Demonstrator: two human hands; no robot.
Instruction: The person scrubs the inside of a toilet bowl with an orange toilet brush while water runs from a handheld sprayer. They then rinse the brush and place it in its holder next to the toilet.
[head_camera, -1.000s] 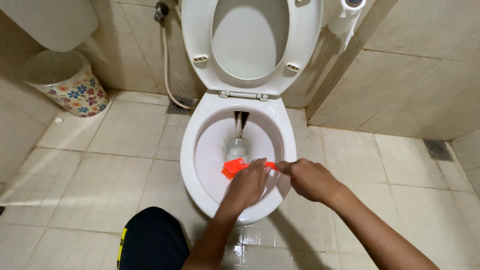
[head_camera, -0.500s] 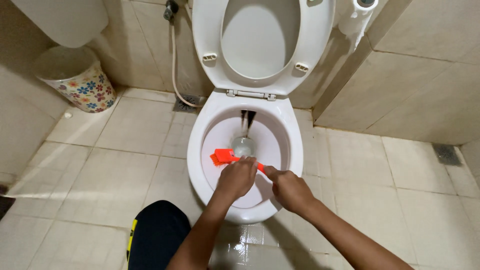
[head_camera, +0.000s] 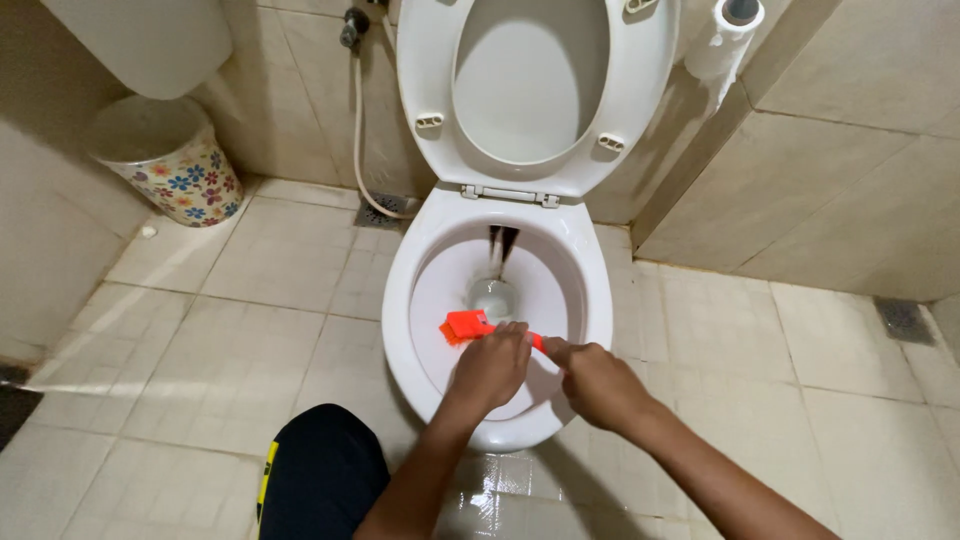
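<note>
We are in the scrubbing step: both of our hands grip an orange toilet brush (head_camera: 468, 326) and work it inside the white toilet bowl (head_camera: 400, 300). Our left hand (head_camera: 490, 368) is closed around the handle close to the head, fingers curled over it, while our right hand (head_camera: 597, 382) is clenched on the handle's rear end; the part of the handle between the two shows as a short orange strip. The brush head sits against the near left inner wall of the bowl, just beside the pale water at the bottom, though from this angle we cannot quite tell whether the bristles are pressed flat or only grazing the surface. The next move, as we judge it, calls for firm downward pressure and a sweep along the curved wall without letting the head slip on the slick glaze. The bowl is smooth glossy ceramic, oval, with a dark streak at the back near the outlet; the raised seat and lid (head_camera: 535, 90) are hard white plastic. The floor tiles (head_camera: 250, 290) are beige and matte, wet and shiny just in front of the bowl. A round flower-printed bin (head_camera: 175, 165) stands well apart at the left wall.
</note>
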